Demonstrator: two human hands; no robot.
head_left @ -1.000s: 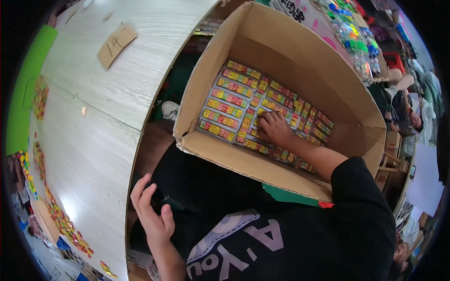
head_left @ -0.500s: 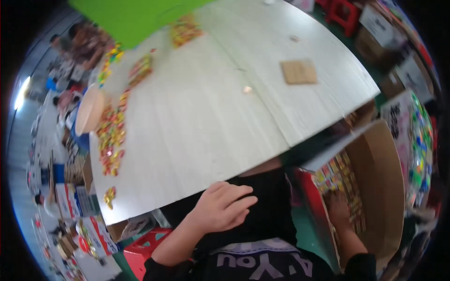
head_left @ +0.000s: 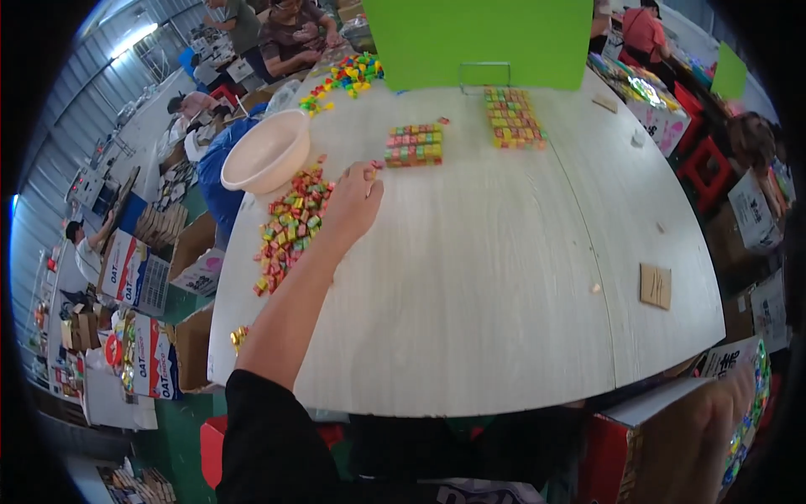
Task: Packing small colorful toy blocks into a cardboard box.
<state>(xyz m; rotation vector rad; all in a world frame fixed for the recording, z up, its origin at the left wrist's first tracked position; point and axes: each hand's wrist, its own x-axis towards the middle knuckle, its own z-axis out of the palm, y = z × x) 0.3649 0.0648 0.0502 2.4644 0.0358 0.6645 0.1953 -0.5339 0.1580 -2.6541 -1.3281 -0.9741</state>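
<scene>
At the right edge of a heap of small wrapped candies [head_left: 294,220], my left hand [head_left: 353,206] reaches over the table. Its fingertips are closed on a pink wrapped candy [head_left: 376,165]. Just beyond them sits a small block of candies in neat rows [head_left: 413,146]. A longer block of rowed candies [head_left: 515,119] lies farther right, before a green board [head_left: 495,42]. My right hand [head_left: 726,403] is a blur over an open cardboard box [head_left: 659,433] at the lower right, its fingers smeared by motion.
A pale pink basin [head_left: 267,155] stands at the table's left edge. Yellow, green and red pieces [head_left: 353,74] lie behind it. Gold-wrapped candies [head_left: 239,338] sit near the front left. A square of cardboard [head_left: 655,286] lies at right. Other people work in the background.
My left hand has gone from near my body to the candies on the far left. My right hand has risen out of the box. The view has turned, showing more of the table's far side.
</scene>
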